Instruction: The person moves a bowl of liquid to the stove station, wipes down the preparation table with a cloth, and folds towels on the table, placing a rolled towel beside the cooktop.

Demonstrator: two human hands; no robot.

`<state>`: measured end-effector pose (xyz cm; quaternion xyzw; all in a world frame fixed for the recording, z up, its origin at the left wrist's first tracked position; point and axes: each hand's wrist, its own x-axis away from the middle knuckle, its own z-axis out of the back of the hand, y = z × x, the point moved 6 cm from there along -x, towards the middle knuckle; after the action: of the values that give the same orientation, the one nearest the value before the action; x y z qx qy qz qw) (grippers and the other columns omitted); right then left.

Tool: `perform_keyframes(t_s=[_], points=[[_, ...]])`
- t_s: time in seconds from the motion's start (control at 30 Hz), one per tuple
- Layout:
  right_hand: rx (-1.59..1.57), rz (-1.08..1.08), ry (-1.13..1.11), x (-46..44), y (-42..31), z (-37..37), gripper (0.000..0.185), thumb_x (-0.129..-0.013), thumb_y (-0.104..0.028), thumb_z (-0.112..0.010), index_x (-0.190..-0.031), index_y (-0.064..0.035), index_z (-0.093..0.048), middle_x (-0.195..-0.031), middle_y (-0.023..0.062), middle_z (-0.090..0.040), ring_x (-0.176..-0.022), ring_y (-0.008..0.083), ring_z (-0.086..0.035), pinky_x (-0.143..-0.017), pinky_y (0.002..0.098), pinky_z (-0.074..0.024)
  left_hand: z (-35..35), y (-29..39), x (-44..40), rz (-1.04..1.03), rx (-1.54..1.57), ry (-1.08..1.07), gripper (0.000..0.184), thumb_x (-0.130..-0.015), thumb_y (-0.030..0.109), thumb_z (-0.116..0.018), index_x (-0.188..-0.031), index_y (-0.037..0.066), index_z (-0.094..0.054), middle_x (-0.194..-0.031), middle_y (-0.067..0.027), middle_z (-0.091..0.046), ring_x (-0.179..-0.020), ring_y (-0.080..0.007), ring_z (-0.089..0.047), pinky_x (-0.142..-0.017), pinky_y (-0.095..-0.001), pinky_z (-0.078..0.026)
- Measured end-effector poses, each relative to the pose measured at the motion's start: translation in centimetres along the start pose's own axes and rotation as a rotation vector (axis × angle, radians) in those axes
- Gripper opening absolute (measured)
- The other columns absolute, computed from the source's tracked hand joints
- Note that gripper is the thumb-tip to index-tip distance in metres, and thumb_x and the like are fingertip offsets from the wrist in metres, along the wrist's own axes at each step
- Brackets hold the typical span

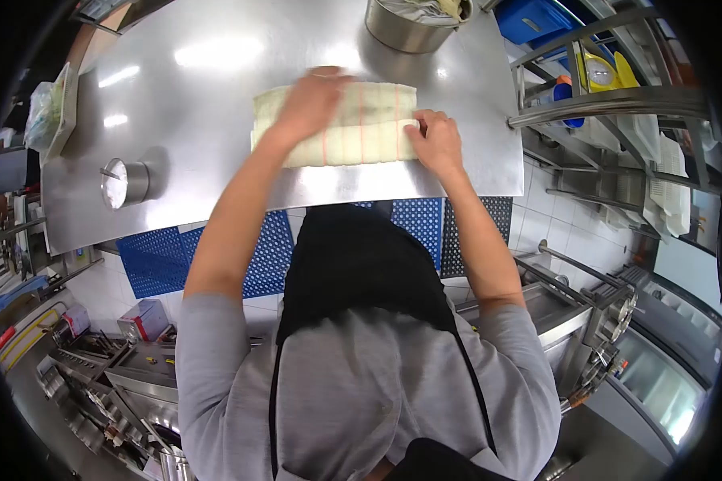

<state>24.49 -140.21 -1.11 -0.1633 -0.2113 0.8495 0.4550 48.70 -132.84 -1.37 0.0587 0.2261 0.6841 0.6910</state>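
Observation:
A pale yellow-green cloth [381, 144] with thin red stripes lies folded near the front edge of the steel table [217, 112]. Its near part is folded over, leaving a crease across the middle. Over the left part of the cloth is my left hand [311, 103], smeared by motion, so its fingers are hard to make out. At the cloth's right edge, my right hand [439, 143] is closed with the thumb on the fabric and the fingers bent beside it.
A steel pot [409, 30] with cloths in it stands at the back. To the left is a small metal cup [125, 184] with a handle or utensil in it. A white tray [62, 112] with a plastic bag sits at the left edge. Metal shelving [610, 104] stands at right.

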Motion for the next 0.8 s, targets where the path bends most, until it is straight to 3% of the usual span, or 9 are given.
perform_keyframes(t_s=[0.03, 0.23, 0.4, 0.53, 0.57, 0.63, 0.73, 0.77, 0.8], points=[[-0.049, -0.03, -0.053, 0.2, 0.5, -0.3, 0.025, -0.082, -0.02, -0.074, -0.098, -0.002, -0.07, -0.098, 0.0177, -0.069, -0.092, 0.035, -0.064, -0.083, 0.0442, -0.0529, -2.3, 2.8, -1.2, -0.118, -0.008, -0.104, 0.046, -0.098, 0.021, -0.057, -0.144, 0.019, -0.057, -0.157, -0.0115, -0.044, -0.144, -0.0379, -0.038, -0.119, -0.0491, -0.032], [-0.45, -0.191, -0.207, 0.7, 0.9, 0.0, 0.029, -0.081, -0.019, -0.078, -0.1, -0.0002, -0.067, -0.084, 0.0131, -0.07, -0.072, 0.0261, -0.067, -0.065, 0.0389, -0.0545, -6.4, 5.7, -3.2, -0.025, -0.177, -0.337, 0.053, -0.107, 0.039, -0.041, -0.159, 0.037, -0.032, -0.17, -0.0055, -0.016, -0.156, -0.0359, -0.011, -0.127, -0.0534, -0.011], [-0.785, -0.608, -0.275, 1.8, 3.4, -2.7, 0.031, -0.08, -0.013, -0.08, -0.102, 0.0002, -0.064, -0.08, 0.0074, -0.069, -0.06, 0.017, -0.064, -0.052, 0.0332, -0.0522, -6.5, 5.4, -3.5, -0.061, -0.19, -0.379, 0.054, -0.106, 0.041, -0.041, -0.159, 0.038, -0.031, -0.171, -0.0057, -0.013, -0.156, -0.0369, -0.009, -0.126, -0.0552, -0.011], [-0.537, -0.471, -0.088, 1.5, 4.2, -2.0, 0.035, -0.078, -0.016, -0.083, -0.103, 0.0003, -0.064, -0.078, 0.0097, -0.069, -0.061, 0.0213, -0.065, -0.058, 0.0355, -0.054, -6.7, 5.0, -3.4, -0.068, -0.173, -0.329, 0.055, -0.104, 0.043, -0.044, -0.158, 0.04, -0.033, -0.171, -0.0097, -0.013, -0.156, -0.0404, -0.009, -0.125, -0.0564, -0.012], [-0.477, -0.38, -0.041, 1.0, 4.7, -2.8, 0.038, -0.078, -0.018, -0.083, -0.105, 0.0004, -0.064, -0.077, 0.011, -0.069, -0.062, 0.0238, -0.066, -0.06, 0.037, -0.0546, -5.8, 5.1, -2.8, -0.112, -0.176, -0.184, 0.056, -0.102, 0.04, -0.049, -0.156, 0.033, -0.038, -0.169, -0.0157, -0.017, -0.154, -0.0442, -0.012, -0.123, -0.0586, -0.017], [-0.322, -0.375, -0.089, 1.7, 0.4, 1.1, 0.036, -0.081, -0.021, -0.081, -0.106, -0.0005, -0.064, -0.091, 0.0168, -0.071, -0.08, 0.0307, -0.069, -0.073, 0.0394, -0.0557, -2.8, 5.5, -0.7, -0.06, -0.119, -0.018, 0.056, -0.101, 0.038, -0.053, -0.154, 0.025, -0.043, -0.166, -0.0195, -0.023, -0.153, -0.0465, -0.016, -0.121, -0.0613, -0.021], [0.01, 0.314, 0.197, 3.9, -3.3, 0.9, 0.031, -0.086, -0.02, -0.076, -0.108, -0.0006, -0.065, -0.11, 0.0215, -0.069, -0.103, 0.0363, -0.066, -0.087, 0.0419, -0.0536, 0.3, 4.0, 6.6, 0.163, -0.196, 0.048, 0.061, -0.099, 0.042, -0.056, -0.154, 0.02, -0.042, -0.165, -0.0204, -0.025, -0.151, -0.048, -0.018, -0.12, -0.0599, -0.022], [-0.048, 0.342, 0.058, 4.7, -3.4, -0.9, 0.047, -0.092, -0.028, -0.071, -0.127, 0.0014, -0.06, -0.138, 0.0252, -0.057, -0.13, 0.0405, -0.053, -0.104, 0.0474, -0.0456, 0.5, 3.0, 8.5, 0.236, -0.231, 0.033, 0.063, -0.099, 0.044, -0.056, -0.155, 0.02, -0.042, -0.165, -0.0208, -0.025, -0.151, -0.0482, -0.018, -0.121, -0.0592, -0.022], [0.06, 0.356, 0.017, 5.4, -3.9, -1.7, 0.061, -0.093, -0.035, -0.069, -0.137, 0.0025, -0.052, -0.145, 0.0261, -0.05, -0.137, 0.0415, -0.046, -0.109, 0.0506, -0.0406, 0.3, 2.0, 9.8, 0.273, -0.267, -0.002, 0.066, -0.098, 0.048, -0.056, -0.155, 0.02, -0.041, -0.165, -0.0214, -0.025, -0.151, -0.0482, -0.018, -0.121, -0.0585, -0.02]])
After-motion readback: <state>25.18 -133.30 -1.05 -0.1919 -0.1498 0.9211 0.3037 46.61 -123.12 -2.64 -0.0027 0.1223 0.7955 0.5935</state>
